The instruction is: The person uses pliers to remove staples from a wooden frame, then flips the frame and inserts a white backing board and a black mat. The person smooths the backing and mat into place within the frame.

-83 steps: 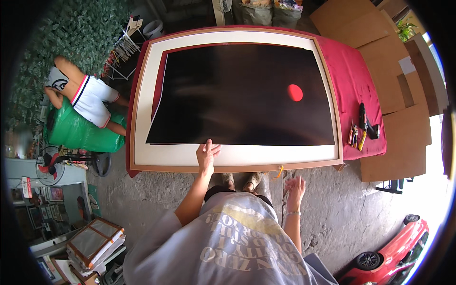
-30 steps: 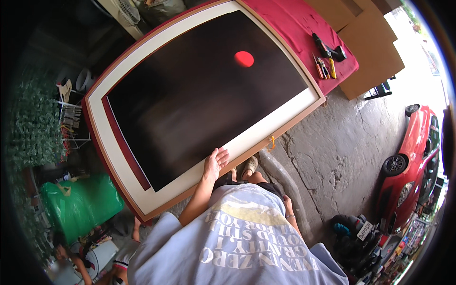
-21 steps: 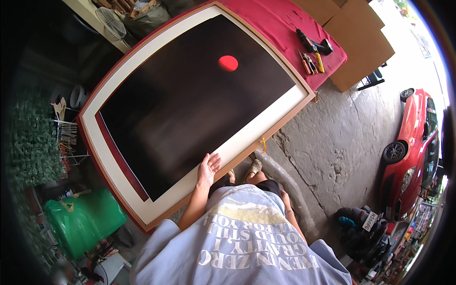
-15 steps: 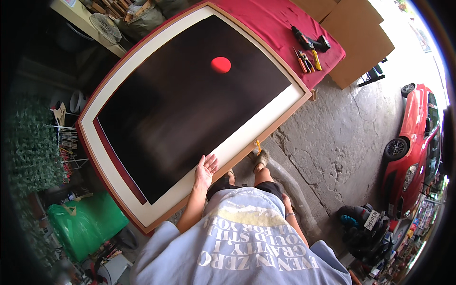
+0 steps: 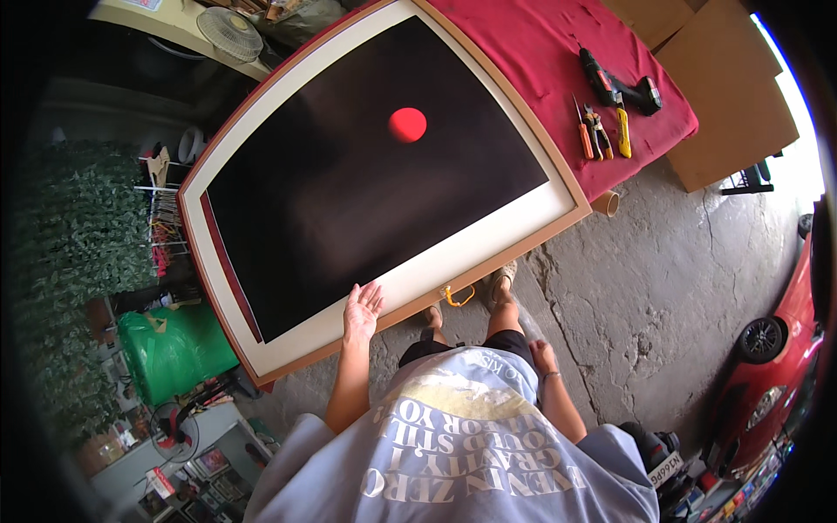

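A large framed picture [image 5: 288, 209] lies across the table, dark with one red disc. Around it runs a cream mat [image 5: 453, 235] inside a brown wooden frame [image 5: 497, 261]. My left hand [image 5: 364, 311] is over the near side of the mat, palm up and fingers spread, holding nothing. Whether it touches the mat I cannot tell. My right hand [image 5: 543, 356] hangs beside my thigh, its fingers loosely curled, with nothing seen in them. At the frame's near edge is a yellow-orange loop [image 5: 458, 297].
A red cloth [image 5: 540, 52] covers the table, holding a cordless drill [image 5: 615, 83], an orange-handled screwdriver [image 5: 584, 135], pliers [image 5: 599, 135] and a yellow cutter [image 5: 622, 131]. Brown boards [image 5: 732, 96] lean beyond. A red car [image 5: 776, 357] stands right, a green bag [image 5: 174, 349] left.
The view has turned, shifting the tools and car rightward. My left hand stays palm up near the frame's edge. My right hand shows more fully beside my thigh.
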A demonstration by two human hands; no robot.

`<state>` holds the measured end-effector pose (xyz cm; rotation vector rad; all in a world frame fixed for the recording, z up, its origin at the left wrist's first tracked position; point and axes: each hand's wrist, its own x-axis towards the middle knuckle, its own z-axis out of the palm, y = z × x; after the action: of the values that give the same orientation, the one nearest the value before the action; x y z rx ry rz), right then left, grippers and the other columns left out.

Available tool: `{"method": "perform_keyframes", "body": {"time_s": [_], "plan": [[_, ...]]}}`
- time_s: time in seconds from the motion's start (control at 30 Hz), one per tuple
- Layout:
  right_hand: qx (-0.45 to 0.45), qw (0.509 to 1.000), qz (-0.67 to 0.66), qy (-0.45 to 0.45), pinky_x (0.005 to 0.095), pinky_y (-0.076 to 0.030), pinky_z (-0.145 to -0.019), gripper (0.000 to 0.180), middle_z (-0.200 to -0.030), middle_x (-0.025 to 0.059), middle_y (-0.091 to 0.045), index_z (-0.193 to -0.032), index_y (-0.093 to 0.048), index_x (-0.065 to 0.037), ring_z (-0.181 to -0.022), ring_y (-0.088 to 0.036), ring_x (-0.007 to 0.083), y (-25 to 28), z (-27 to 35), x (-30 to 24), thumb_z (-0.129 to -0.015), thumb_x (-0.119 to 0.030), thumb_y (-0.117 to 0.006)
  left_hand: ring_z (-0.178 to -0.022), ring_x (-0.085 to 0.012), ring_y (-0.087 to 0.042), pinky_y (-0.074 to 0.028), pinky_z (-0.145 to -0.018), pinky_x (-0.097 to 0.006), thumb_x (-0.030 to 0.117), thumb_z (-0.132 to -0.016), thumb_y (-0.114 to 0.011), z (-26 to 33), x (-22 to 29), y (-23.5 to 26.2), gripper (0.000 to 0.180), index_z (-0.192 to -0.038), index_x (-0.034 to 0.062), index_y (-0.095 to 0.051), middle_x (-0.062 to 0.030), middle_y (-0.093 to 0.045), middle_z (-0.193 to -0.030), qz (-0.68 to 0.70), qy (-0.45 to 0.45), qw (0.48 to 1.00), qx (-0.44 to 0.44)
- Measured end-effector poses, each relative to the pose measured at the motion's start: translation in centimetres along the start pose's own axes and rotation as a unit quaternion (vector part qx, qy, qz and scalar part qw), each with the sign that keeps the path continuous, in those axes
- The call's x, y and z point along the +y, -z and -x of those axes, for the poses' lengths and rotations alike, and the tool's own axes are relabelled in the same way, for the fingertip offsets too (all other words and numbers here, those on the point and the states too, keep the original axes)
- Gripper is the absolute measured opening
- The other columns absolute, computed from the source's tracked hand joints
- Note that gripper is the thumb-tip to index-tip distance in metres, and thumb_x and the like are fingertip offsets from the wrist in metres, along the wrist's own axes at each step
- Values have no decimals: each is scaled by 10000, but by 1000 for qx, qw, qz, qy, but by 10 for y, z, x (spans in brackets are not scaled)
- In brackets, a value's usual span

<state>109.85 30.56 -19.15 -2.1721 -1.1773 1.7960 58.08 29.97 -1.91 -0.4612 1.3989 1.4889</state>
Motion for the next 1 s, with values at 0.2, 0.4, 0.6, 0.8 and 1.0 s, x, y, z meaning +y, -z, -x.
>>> {"method": "perform_keyframes", "body": {"time_s": [0.2, 0.4, 0.6, 0.8, 1.0], "plan": [[-14, 997, -61, 49, 306, -537, -617, 261, -790, 55, -653, -960, -630, 7, -683, -624, 145, 107, -77, -116, -1046, -234, -581, -1224, -263, -641, -524, -1019, -456, 371, -954, -723, -14, -30, -17, 366, -1158, 84, -623, -79, -699, -1240, 83, -34, 995, 47], [33, 998, -43, 43, 325, -555, -628, 284, -797, 69, -697, -1001, -668, 18, -697, -674, 163, 160, -119, -177, -1033, -256, -602, -1262, -265, -626, -538, -1010, -472, 392, -1028, -602, -23, -30, -29, 345, -1191, 89, -625, -69, -686, -1297, 170, -2, 981, 89], [-40, 990, 89, 100, 334, -543, -593, 288, -771, 70, -676, -931, -648, 5, -667, -657, 168, 177, -132, -153, -1019, -265, -603, -1196, -244, -636, -523, -992, -429, 425, -977, -666, 7, -63, -56, 409, -1260, 138, -601, -41, -652, -1286, 80, -104, 987, 87], [-203, 685, 504, 486, 409, -503, -538, 374, -705, 147, -702, -701, -678, -53, -601, -664, 250, 191, -169, -112, -964, -282, -541, -1007, -238, -711, -594, -873, -406, 202, -953, -679, 75, -157, -121, 279, -1208, 108, -615, -80, -700, -1098, 173, -275, 942, -84], [-328, 848, 400, 117, 377, -497, -498, 301, -722, 134, -687, -792, -653, -48, -587, -662, 236, 238, -205, -175, -974, -256, -534, -1036, -223, -706, -563, -877, -397, 425, -1023, -586, 142, -239, -152, 400, -1230, 85, -623, -103, -707, -1173, 120, -222, 965, 76]]}}
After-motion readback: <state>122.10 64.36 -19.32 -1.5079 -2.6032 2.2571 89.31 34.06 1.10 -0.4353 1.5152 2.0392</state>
